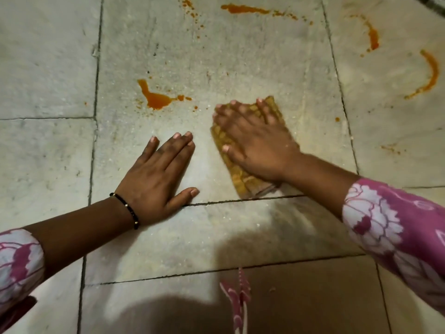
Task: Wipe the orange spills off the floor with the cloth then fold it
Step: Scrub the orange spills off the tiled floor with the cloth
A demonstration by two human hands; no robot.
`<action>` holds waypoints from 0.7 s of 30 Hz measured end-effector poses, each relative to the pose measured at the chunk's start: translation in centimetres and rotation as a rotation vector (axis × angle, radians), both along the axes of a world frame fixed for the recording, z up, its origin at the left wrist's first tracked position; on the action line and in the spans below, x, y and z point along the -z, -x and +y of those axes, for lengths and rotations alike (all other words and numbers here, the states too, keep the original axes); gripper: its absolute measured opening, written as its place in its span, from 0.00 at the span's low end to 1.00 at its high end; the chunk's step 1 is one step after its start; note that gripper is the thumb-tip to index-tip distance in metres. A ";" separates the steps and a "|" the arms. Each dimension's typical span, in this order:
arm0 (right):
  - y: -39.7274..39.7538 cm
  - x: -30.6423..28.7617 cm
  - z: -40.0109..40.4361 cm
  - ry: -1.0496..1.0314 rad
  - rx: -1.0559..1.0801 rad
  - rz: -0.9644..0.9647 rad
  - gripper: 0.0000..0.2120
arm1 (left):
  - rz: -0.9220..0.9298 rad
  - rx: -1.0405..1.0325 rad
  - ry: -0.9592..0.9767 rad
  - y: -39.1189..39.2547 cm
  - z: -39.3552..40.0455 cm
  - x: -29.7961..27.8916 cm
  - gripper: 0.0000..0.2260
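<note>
A folded cloth (243, 180), stained yellow-orange, lies on the pale stone floor (48, 68) at centre right. My right hand (252, 138) presses flat on it with straight fingers and covers most of it. My left hand (159, 174) rests flat on the bare floor just left of the cloth, fingers straight. An orange puddle (156, 98) sits beyond my left hand. More orange spills show as a streak (245, 8) at the top, an arc (372, 36) at upper right and a curved smear (431, 73) at the right edge.
Dark grout lines cross the floor, one (240, 200) running just under both hands. Small orange specks (390, 148) dot the tile to the right. A pink and white strip of clothing (237, 300) hangs at the bottom centre, with my shadow around it.
</note>
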State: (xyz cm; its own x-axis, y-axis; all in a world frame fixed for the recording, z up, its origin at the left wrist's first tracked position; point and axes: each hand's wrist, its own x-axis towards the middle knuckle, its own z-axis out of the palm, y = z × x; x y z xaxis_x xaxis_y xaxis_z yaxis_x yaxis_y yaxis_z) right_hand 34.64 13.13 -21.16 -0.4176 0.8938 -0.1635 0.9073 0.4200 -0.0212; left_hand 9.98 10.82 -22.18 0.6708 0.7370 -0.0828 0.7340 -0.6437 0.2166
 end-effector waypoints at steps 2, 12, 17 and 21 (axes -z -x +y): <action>-2.5 -0.1 0.7 -0.007 0.087 0.004 0.31 | -0.001 -0.001 0.004 0.1 0.0 0.0 0.34; 0.9 0.4 -7.5 -0.059 0.012 0.029 0.31 | 0.005 0.005 0.020 0.2 0.1 0.0 0.34; -4.3 0.3 -2.2 -0.045 0.186 0.019 0.30 | 0.035 0.008 0.045 0.1 0.1 -0.2 0.34; -7.2 -0.4 -7.4 -0.070 0.390 -0.012 0.31 | -0.055 -0.112 0.059 -1.1 -0.7 -0.7 0.34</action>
